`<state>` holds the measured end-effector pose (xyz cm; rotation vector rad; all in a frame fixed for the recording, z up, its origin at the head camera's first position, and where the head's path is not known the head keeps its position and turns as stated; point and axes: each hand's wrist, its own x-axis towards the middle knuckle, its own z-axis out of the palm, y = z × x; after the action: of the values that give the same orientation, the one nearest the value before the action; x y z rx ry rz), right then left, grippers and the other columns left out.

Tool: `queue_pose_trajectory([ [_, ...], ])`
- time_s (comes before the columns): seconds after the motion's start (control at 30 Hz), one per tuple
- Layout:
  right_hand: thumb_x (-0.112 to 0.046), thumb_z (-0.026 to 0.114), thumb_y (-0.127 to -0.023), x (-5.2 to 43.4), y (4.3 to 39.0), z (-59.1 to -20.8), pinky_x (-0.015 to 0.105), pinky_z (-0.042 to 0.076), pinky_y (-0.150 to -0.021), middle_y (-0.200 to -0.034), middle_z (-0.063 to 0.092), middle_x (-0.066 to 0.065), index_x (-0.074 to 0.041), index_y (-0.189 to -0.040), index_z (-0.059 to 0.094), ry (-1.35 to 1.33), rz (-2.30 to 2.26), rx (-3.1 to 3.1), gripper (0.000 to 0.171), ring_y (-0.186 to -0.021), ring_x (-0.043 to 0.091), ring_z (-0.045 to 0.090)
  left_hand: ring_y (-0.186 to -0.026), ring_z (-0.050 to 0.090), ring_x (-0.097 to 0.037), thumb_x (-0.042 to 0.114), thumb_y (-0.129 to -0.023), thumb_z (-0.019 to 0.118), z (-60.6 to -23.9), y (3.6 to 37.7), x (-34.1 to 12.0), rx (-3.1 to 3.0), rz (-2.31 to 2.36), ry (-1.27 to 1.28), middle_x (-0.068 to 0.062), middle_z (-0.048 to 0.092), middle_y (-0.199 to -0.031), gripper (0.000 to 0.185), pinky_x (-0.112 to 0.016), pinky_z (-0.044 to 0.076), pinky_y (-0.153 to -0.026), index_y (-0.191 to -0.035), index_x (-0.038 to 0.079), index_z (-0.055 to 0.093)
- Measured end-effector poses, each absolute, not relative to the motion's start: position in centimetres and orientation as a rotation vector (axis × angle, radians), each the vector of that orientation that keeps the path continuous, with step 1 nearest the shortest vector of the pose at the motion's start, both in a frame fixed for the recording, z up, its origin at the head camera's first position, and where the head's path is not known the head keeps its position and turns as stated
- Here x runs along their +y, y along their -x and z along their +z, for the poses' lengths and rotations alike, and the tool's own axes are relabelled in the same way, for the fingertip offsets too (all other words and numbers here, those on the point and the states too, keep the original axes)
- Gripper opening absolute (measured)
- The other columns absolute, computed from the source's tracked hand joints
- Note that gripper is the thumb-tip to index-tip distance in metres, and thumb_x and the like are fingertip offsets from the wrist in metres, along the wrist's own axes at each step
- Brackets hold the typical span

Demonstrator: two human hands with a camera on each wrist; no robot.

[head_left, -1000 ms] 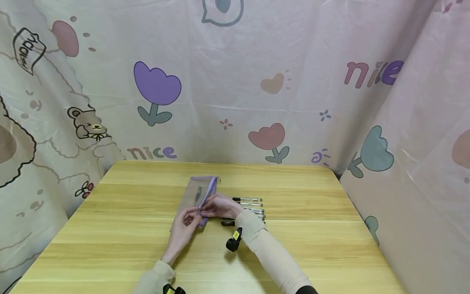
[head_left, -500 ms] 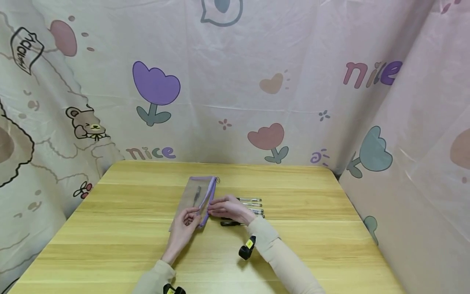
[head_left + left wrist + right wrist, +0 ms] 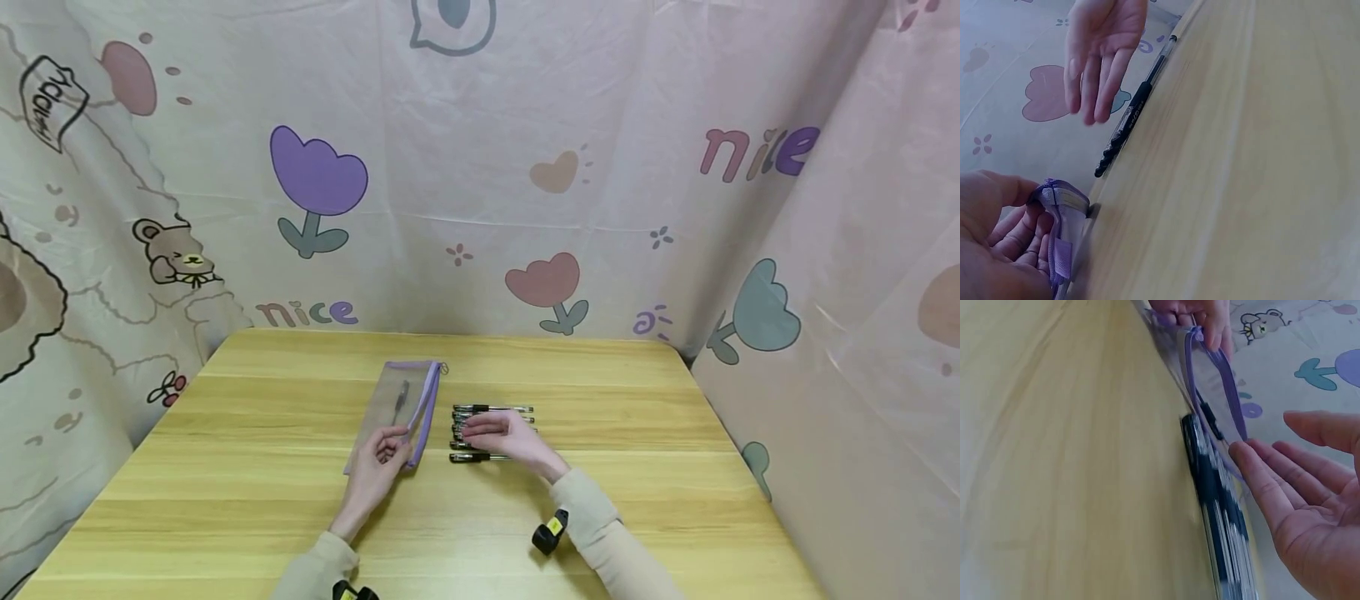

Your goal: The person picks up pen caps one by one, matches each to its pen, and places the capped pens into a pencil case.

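Note:
A see-through pencil pouch [image 3: 377,408] with purple zip edging lies left of centre in the head view. One pen [image 3: 402,398] shows through its side. My left hand [image 3: 377,468] pinches the near end of the pouch's edge, and its mouth gapes in the right wrist view. Right of the pouch, several black-gripped gel pens [image 3: 468,457] lie side by side in a row. Over this row is my right hand [image 3: 512,435], fingers straight, thumb apart from them in the right wrist view. Nothing is between its fingers. It partly covers the middle pens in the head view.
The wooden table [image 3: 637,467] extends on every side of the pouch and pens. Behind it and along both sides hangs a printed cloth [image 3: 450,167]. A black camera [image 3: 550,533] is strapped at the right wrist, another [image 3: 354,591] at the left.
My right hand has left the pouch's opening and moved right over the pens. The left hand keeps its pinch on the pouch in the same spot.

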<state>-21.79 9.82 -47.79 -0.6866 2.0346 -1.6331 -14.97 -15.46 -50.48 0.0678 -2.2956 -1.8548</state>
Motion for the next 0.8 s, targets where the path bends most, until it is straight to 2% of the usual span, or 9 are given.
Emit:
queue_pose_trajectory([
  [0.17, -0.002, 0.064, -0.094, 11.5, 21.3, -48.2, 0.023, 0.055, -0.095, -0.128, 0.062, 0.035, 0.015, -0.134, 0.051, 0.831, -1.643, 2.104, 0.046, -0.117, 0.049, 0.063, -0.071, 0.058, -0.001, 0.001, -0.091, 0.068, -50.4, 14.9, -15.6, -2.317, -1.881, -0.121, -0.015, 0.069, -0.095, 0.034, -0.016, 0.052, -0.069, -0.124, -0.005, 0.061],
  [0.4, -0.001, 0.067, -0.091, 13.2, 21.2, -48.7, 0.019, 0.054, -0.093, -0.123, 0.063, 0.036, 0.017, -0.131, 0.052, 0.872, -1.66, 2.158, 0.046, -0.112, 0.05, 0.064, -0.069, 0.059, -0.002, 0.0, -0.089, 0.068, -50.5, 14.8, -15.6, -2.303, -1.897, -0.159, -0.012, 0.069, -0.092, 0.034, -0.016, 0.052, -0.066, -0.122, -0.005, 0.063],
  [0.47, -0.001, 0.068, -0.09, 13.6, 21.3, -48.8, 0.019, 0.055, -0.092, -0.121, 0.064, 0.035, 0.016, -0.13, 0.054, 0.859, -1.65, 2.19, 0.046, -0.108, 0.045, 0.066, -0.068, 0.059, -0.003, -0.001, -0.089, 0.068, -50.5, 14.8, -15.6, -2.297, -1.894, -0.156, -0.011, 0.069, -0.089, 0.033, -0.017, 0.052, -0.065, -0.121, -0.005, 0.063],
  [0.57, -0.003, 0.071, -0.089, 14.1, 21.3, -48.9, 0.018, 0.055, -0.084, -0.114, 0.068, 0.03, 0.012, -0.126, 0.06, 0.846, -1.579, 2.302, 0.041, -0.095, 0.026, 0.069, -0.067, 0.06, -0.003, -0.003, -0.088, 0.068, -50.6, 14.9, -15.6, -2.292, -1.891, -0.159, -0.01, 0.068, -0.087, 0.032, -0.017, 0.052, -0.065, -0.119, -0.005, 0.065],
  [0.67, -0.008, 0.074, -0.087, 14.5, 21.4, -49.0, 0.017, 0.051, -0.074, -0.106, 0.071, 0.022, 0.006, -0.118, 0.067, 0.836, -1.47, 2.43, 0.034, -0.083, 0.008, 0.061, -0.068, 0.06, -0.004, -0.003, -0.087, 0.068, -50.6, 14.9, -15.6, -2.301, -1.889, -0.166, -0.01, 0.068, -0.087, 0.032, -0.017, 0.052, -0.065, -0.119, -0.004, 0.065],
  [0.73, -0.011, 0.076, -0.086, 14.7, 21.4, -49.1, 0.017, 0.047, -0.068, -0.102, 0.07, 0.018, 0.002, -0.112, 0.071, 0.827, -1.409, 2.492, 0.03, -0.078, 0.004, 0.055, -0.068, 0.06, -0.004, -0.003, -0.087, 0.067, -50.6, 14.9, -15.7, -2.306, -1.896, -0.176, -0.011, 0.069, -0.088, 0.033, -0.017, 0.052, -0.066, -0.12, -0.003, 0.065],
  [0.8, -0.012, 0.078, -0.085, 14.9, 21.5, -49.2, 0.018, 0.047, -0.07, -0.101, 0.069, 0.015, -0.001, -0.107, 0.073, 0.832, -1.374, 2.53, 0.025, -0.08, 0.004, 0.055, -0.068, 0.059, -0.003, -0.002, -0.087, 0.067, -50.6, 14.9, -15.7, -2.312, -1.897, -0.176, -0.011, 0.069, -0.089, 0.033, -0.017, 0.052, -0.066, -0.12, -0.003, 0.065],
])
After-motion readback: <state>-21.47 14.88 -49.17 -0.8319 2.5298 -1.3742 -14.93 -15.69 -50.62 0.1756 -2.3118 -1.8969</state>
